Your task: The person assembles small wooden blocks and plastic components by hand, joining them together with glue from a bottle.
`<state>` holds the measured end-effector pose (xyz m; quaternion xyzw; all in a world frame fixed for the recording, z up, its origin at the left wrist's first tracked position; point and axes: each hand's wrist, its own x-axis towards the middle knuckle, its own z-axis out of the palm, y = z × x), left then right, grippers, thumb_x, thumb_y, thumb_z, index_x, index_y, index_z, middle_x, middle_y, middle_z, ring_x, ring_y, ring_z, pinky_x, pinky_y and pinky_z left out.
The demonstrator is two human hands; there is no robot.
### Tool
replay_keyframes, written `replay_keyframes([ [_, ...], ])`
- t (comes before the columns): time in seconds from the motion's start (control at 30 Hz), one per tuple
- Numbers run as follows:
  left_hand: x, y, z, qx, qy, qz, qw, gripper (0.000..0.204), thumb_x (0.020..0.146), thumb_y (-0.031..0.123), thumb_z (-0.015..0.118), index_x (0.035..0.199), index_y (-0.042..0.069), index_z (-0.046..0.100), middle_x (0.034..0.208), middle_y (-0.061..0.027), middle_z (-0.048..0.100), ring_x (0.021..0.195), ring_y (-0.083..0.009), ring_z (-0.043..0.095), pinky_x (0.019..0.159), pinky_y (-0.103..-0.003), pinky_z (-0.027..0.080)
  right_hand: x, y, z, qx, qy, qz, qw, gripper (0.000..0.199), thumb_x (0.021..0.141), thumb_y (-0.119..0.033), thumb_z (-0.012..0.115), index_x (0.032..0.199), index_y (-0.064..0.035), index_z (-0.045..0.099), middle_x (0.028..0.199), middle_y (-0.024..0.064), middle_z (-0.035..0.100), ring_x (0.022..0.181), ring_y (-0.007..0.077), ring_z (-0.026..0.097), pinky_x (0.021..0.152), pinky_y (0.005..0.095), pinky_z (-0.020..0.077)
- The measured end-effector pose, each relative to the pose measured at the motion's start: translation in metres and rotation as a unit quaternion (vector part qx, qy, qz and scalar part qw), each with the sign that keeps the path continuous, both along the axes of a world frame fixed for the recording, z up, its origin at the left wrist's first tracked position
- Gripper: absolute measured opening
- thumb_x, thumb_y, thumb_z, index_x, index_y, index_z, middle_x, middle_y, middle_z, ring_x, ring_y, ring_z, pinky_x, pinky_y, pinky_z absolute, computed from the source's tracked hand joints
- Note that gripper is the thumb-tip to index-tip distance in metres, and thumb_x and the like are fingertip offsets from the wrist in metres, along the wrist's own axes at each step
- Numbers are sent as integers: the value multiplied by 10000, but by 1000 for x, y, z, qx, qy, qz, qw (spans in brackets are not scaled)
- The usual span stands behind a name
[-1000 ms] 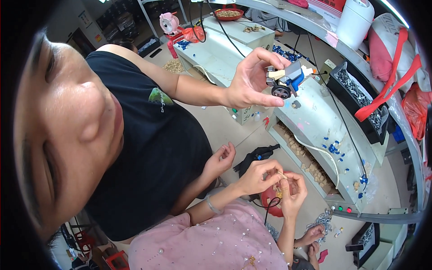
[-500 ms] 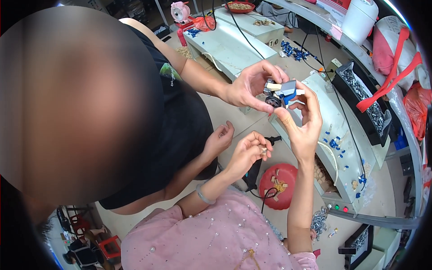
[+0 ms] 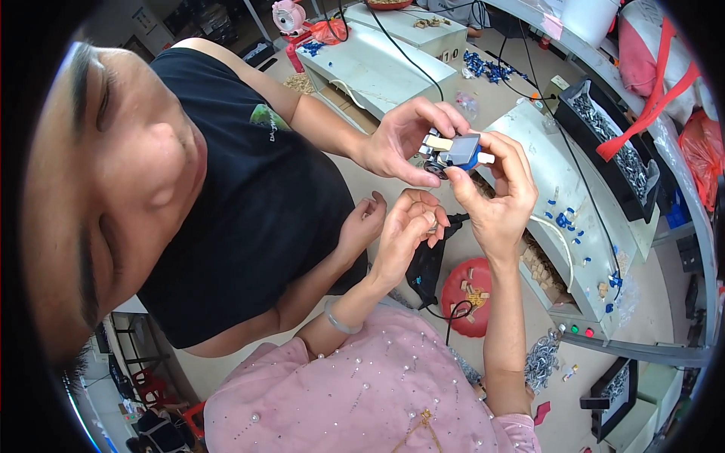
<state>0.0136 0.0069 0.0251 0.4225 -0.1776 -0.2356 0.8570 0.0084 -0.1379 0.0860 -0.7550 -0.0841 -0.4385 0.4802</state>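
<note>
My right hand (image 3: 502,185) grips one side of a small assembly (image 3: 461,149) with a grey flat plate, a blue edge, a pale block and a round black part like a wheel. A co-worker's hand (image 3: 404,140) holds its other side. Below it, my left hand (image 3: 408,234), with a pale band at the wrist, is closed with fingertips pressed together. A small pale piece (image 3: 433,225) shows between them; its kind cannot be made out. The co-worker's other hand (image 3: 366,219) rests half curled near their waist.
A red basin (image 3: 453,291) with pale pieces stands below my hands. To the right is a grey-green machine bench (image 3: 559,177) with scattered blue bits. Beyond it lies a black tray (image 3: 585,102) of metal parts. Black cables hang over the bench. The co-worker (image 3: 264,196) stands close at left.
The view has shifted slightly. The assembly has tilted so its grey plate faces me more, still held by both of us. My left hand has risen closer beneath it.
</note>
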Motion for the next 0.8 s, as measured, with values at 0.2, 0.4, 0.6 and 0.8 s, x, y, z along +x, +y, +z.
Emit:
replay_keyframes([
  [0.2, -7, -2, 6, 20, -22, -34, 999, 242, 900, 126, 486, 1109, 22, 424, 914, -110, 574, 724, -113, 523, 621, -218, 419, -24, -5, 7, 317, 27, 193, 928, 372, 732, 63, 673, 1075, 81, 530, 988, 109, 595, 867, 143, 599, 761, 272, 502],
  [0.4, -12, -7, 19, 55, -87, -101, 990, 435, 893, 181, 530, 1253, 5, 362, 937, -101, 571, 731, -99, 506, 652, -207, 419, -60, -49, 22, 362, 242, 231, 870, 280, 766, -119, 676, 987, 23, 580, 760, 38, 620, 633, 55, 540, 579, 188, 403],
  [0.6, -2, -22, 13, 142, -139, -153, 968, 479, 900, 310, 565, 1225, -8, 412, 906, -35, 550, 710, -63, 487, 607, -185, 392, -59, -54, 8, 209, 452, 175, 849, 216, 763, -216, 705, 812, -24, 618, 649, -23, 558, 543, 49, 476, 497, 189, 357],
  [0.8, -11, -31, 3, 62, 34, -254, 965, 456, 968, 422, 393, 1171, 21, 468, 933, -151, 629, 636, -110, 520, 575, -209, 417, -61, -59, -27, 150, 424, 83, 889, 504, 802, -458, 678, 738, 40, 640, 605, 54, 590, 570, 55, 509, 512, 221, 386],
])
